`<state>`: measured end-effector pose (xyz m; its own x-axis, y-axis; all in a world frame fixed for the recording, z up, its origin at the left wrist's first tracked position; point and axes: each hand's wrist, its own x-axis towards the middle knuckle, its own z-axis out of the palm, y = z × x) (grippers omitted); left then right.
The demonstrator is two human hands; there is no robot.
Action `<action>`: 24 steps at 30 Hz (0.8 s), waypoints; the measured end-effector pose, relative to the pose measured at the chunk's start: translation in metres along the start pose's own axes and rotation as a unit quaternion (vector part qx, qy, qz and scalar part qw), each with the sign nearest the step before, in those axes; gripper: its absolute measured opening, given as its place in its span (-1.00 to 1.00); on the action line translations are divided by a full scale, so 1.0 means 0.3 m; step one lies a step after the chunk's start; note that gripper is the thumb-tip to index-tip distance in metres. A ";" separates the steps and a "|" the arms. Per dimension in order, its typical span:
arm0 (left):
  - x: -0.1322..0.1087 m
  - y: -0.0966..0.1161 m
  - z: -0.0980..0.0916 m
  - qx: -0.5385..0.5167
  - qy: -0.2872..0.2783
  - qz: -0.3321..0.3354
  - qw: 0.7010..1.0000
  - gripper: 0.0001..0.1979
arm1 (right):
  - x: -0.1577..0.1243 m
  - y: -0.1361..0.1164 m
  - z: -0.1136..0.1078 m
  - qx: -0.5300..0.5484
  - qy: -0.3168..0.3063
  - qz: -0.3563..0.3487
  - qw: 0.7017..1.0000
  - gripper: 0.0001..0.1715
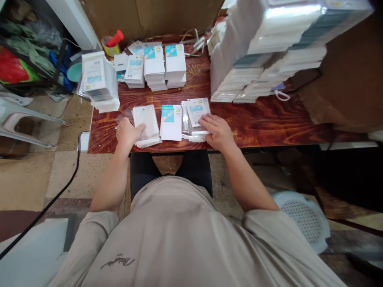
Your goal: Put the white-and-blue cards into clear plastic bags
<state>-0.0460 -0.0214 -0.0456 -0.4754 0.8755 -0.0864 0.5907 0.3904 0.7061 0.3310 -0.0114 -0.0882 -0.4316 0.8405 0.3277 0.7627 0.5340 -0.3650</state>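
Note:
My left hand (126,134) is at the left edge of a stack of whitish, plastic-looking packets (147,121). Its thumb lies on the top packet and its fingers are curled, with their tips hidden. Just beyond those fingers shows a piece of clear film (127,114). My right hand (220,132) lies with fingers stretched out on the right side of a stack of printed cards in clear sleeves (196,111). Between both hands sits a pile of blue-and-white printed cards (171,123), touched by neither.
Card stacks (154,65) line the table's back, beside a taller sleeved pile (95,77) and a yellow tape roll with a red piece (112,44). A high stack of packets (239,59) rises at right. Rubber bands (193,73) lie on the wooden table (269,123). A stool (302,219) stands lower right.

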 end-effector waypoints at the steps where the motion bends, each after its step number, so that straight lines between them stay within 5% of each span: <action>1: 0.014 -0.015 0.000 0.026 -0.001 -0.006 1.000 -0.55 | -0.010 0.012 0.002 -0.009 -0.033 -0.007 0.999 -0.39; 4: 0.040 -0.032 -0.003 0.077 -0.004 0.001 0.997 -0.64 | -0.007 -0.041 0.002 -0.027 -0.038 -0.018 0.999 -0.32; 7: 0.045 -0.025 -0.018 0.103 0.010 0.029 0.994 -0.77 | 0.045 -0.189 0.009 -0.013 -0.009 -0.054 0.998 -0.35; 11: 0.032 -0.008 -0.043 0.095 0.048 0.073 0.992 -0.81 | 0.140 -0.376 0.013 -0.041 -0.124 -0.133 0.983 -0.55; 14: 0.015 0.013 -0.040 -0.035 0.072 0.104 0.991 -0.85 | 0.176 -0.441 -0.006 -0.094 -0.200 -0.137 0.966 -0.70; 18: -0.001 0.059 0.003 -0.327 0.006 0.018 0.945 -0.79 | 0.175 -0.442 -0.024 -0.092 -0.217 -0.123 0.964 -0.67; 21: 0.001 0.087 0.034 -0.430 -0.018 -0.024 0.903 -0.72 | 0.157 -0.413 -0.019 -0.027 -0.122 -0.058 0.991 -0.66; 24: 0.009 0.099 0.049 -0.482 -0.023 -0.036 0.875 -0.69 | 0.134 -0.383 -0.023 0.130 0.122 0.083 0.980 -0.65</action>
<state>-0.0201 -0.0031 -0.0351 -0.4496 0.8776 -0.1665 -0.2738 0.0420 0.9609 0.2294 -0.0398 -0.0270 -0.1595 0.8882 0.4310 0.6501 0.4230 -0.6312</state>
